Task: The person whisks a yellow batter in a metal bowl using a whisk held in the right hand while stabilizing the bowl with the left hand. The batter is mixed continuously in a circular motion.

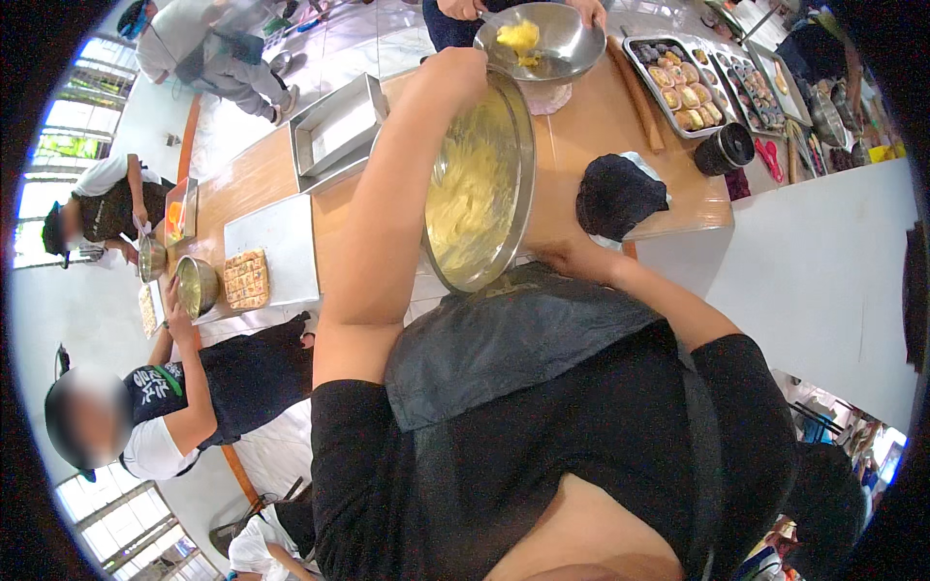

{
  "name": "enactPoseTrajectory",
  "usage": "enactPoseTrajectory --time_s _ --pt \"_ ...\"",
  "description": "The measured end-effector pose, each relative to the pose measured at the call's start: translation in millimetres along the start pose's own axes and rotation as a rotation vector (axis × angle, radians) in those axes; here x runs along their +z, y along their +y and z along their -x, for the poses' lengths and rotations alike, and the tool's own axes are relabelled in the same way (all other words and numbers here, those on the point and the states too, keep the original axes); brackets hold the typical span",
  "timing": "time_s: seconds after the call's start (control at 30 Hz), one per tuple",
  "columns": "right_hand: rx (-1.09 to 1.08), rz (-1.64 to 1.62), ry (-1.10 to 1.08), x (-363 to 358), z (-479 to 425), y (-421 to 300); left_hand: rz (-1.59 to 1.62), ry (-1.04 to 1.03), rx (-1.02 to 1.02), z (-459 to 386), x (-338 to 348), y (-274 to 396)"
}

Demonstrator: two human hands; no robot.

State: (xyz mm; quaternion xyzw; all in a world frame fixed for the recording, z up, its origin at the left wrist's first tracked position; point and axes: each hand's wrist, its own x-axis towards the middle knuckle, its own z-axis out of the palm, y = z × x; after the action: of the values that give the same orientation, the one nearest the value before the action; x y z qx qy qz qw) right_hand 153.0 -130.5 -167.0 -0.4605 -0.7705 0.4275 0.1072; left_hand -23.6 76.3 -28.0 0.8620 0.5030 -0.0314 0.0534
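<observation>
A large steel mixing bowl [522, 225] holding pale yellow batter [468, 200] is tilted in front of my apron. My left hand [465, 72] is at the bowl's far rim and appears to grip it; its fingertips are partly hidden. Beside the bowl's near right side is my right hand [570, 260], low and close to the apron, its fingers too unclear to read. Just beyond the far rim, a co-worker's hands [587, 13] hold a smaller steel bowl [574, 54] with a yellow lump [518, 35] in it.
Black cloth [621, 196] lies right of my bowl, near a black lidded cup [724, 149]. Farther back are a rolling pin [639, 102] and a tray of small baked goods [716, 129]. Rectangular metal pans [301, 156] and a scored baked slab [247, 279] are left, where co-workers handle bowls.
</observation>
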Motion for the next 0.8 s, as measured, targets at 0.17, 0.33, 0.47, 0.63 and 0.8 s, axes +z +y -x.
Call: enactPoseTrajectory --time_s 0.17,0.33,0.47,0.63,0.8 --pt "-0.110 -0.020 0.214 3.5 -0.2 -2.1 0.032 0.045 0.008 -3.3 5.5 -1.1" --pt "0.459 -0.028 0.017 -23.2 -6.6 -36.6 0.022 0.022 -0.004 -4.2 4.4 -0.2" --pt "-0.318 0.162 0.073 16.9 -9.3 22.8 0.016 0.057 0.047 -3.8 6.0 2.2" --pt "0.181 0.055 -0.025 -0.1 -10.7 -3.4 0.051 0.070 -0.019 -1.8 7.3 1.2" --pt "-0.108 0.004 0.144 9.9 -15.5 -2.2 0.025 0.055 -0.031 1.3 3.7 3.0"
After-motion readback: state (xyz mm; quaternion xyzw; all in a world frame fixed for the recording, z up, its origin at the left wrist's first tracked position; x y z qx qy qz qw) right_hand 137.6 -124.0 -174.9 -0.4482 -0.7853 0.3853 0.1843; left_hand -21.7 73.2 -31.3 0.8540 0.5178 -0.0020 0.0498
